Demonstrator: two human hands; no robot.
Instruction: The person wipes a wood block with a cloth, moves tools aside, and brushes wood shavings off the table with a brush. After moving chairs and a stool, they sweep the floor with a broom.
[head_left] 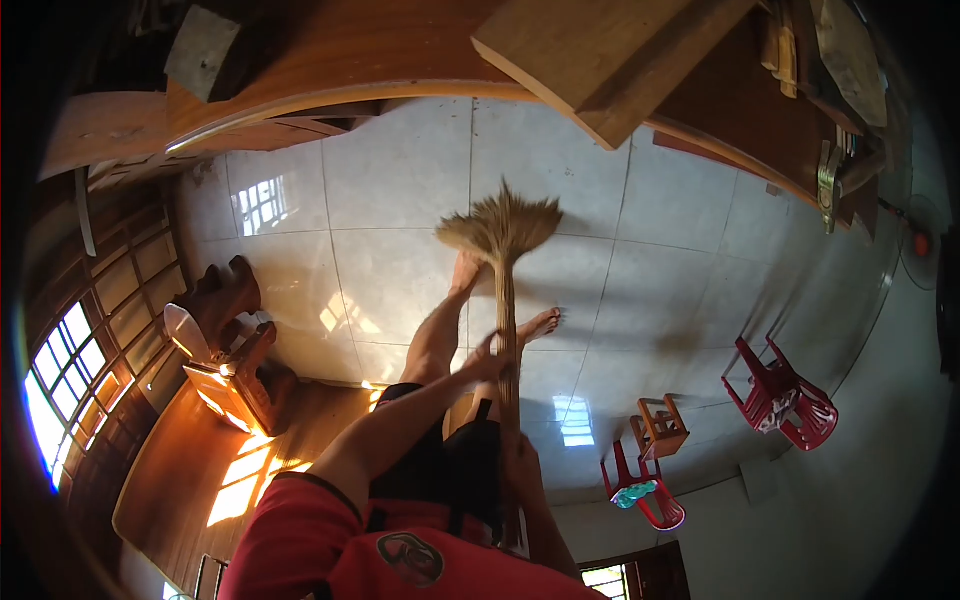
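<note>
A straw broom (505,235) points away from my body, its fanned bristles spread over the pale tiled floor near my feet. My left hand (486,356) is closed around the lower part of the handle, below the bristle head. Closer to my waist, my right hand (521,468) grips the upper handle; its fingers are partly hidden behind the shaft. The bristles overlap one of my bare feet in this view, while the other foot (541,325) shows to the right of the handle.
A wooden desk (380,50) spans the far side, with a wooden board (580,60) jutting out over it. Carved wooden furniture (235,350) stands at left beside a wooden platform (180,480). Red plastic chairs (785,400) and a small wooden stool (660,428) are at right.
</note>
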